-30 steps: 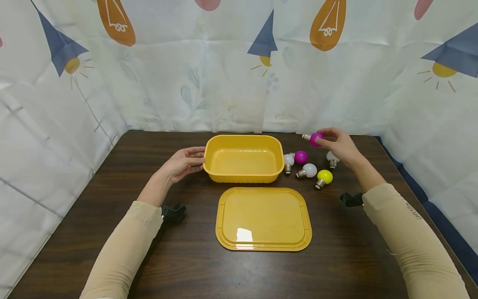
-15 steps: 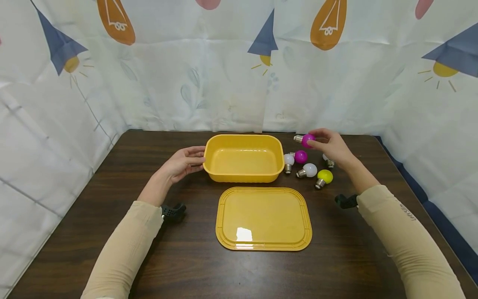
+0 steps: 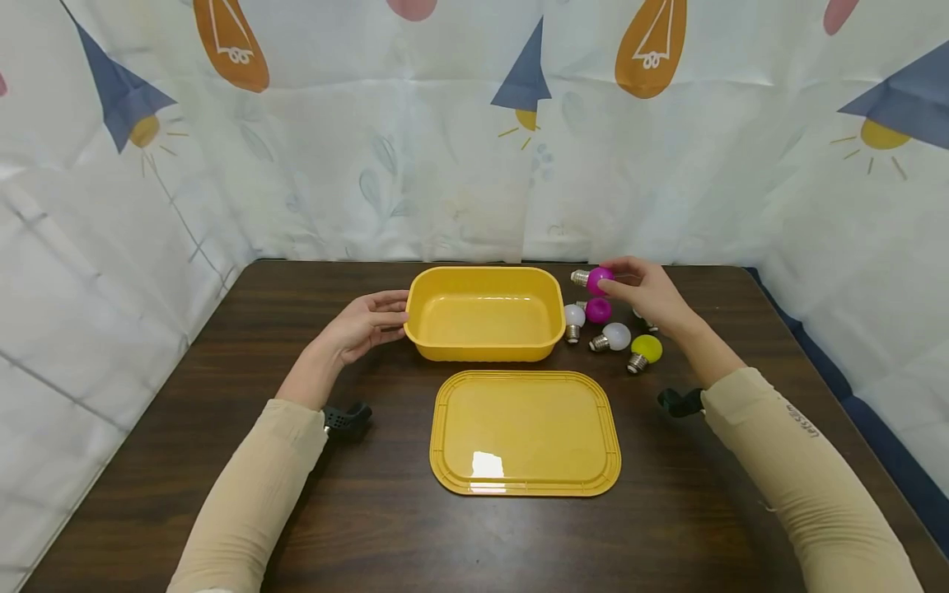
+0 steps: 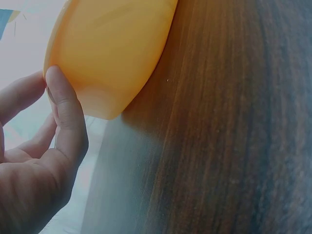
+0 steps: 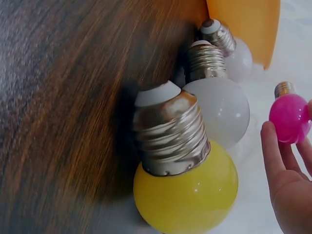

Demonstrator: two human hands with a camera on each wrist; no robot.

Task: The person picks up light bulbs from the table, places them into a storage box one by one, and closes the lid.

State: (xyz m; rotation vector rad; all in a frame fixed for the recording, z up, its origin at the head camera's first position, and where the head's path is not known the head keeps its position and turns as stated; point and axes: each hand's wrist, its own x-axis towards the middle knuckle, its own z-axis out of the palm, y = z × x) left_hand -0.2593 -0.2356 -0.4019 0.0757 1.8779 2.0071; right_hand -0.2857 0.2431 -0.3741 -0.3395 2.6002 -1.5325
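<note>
My right hand point(image 3: 643, 293) pinches a magenta light bulb point(image 3: 599, 281) by its round end, the metal screw base facing left. In the head view it overlaps the area just behind a second magenta bulb point(image 3: 597, 310). My left hand point(image 3: 366, 326) touches the left end of a yellow plastic tub point(image 3: 485, 352), fingers and thumb spread against the rim and outer wall. In the left wrist view the thumb point(image 4: 66, 105) lies on the tub's outer wall. No bulbs show inside the tub.
Right of the tub lie a white bulb point(image 3: 574, 318), another white bulb point(image 3: 614, 336), a yellow bulb point(image 3: 647, 350) and one partly hidden under my right hand. A yellow lid point(image 3: 525, 432) lies in front of the tub on the dark wooden table point(image 3: 334, 511). A printed curtain point(image 3: 445, 165) hangs behind.
My right hand has carried the magenta bulb leftward toward the tub, partly covering the white bulb beneath it. The left hand and the tub have stayed in place.
</note>
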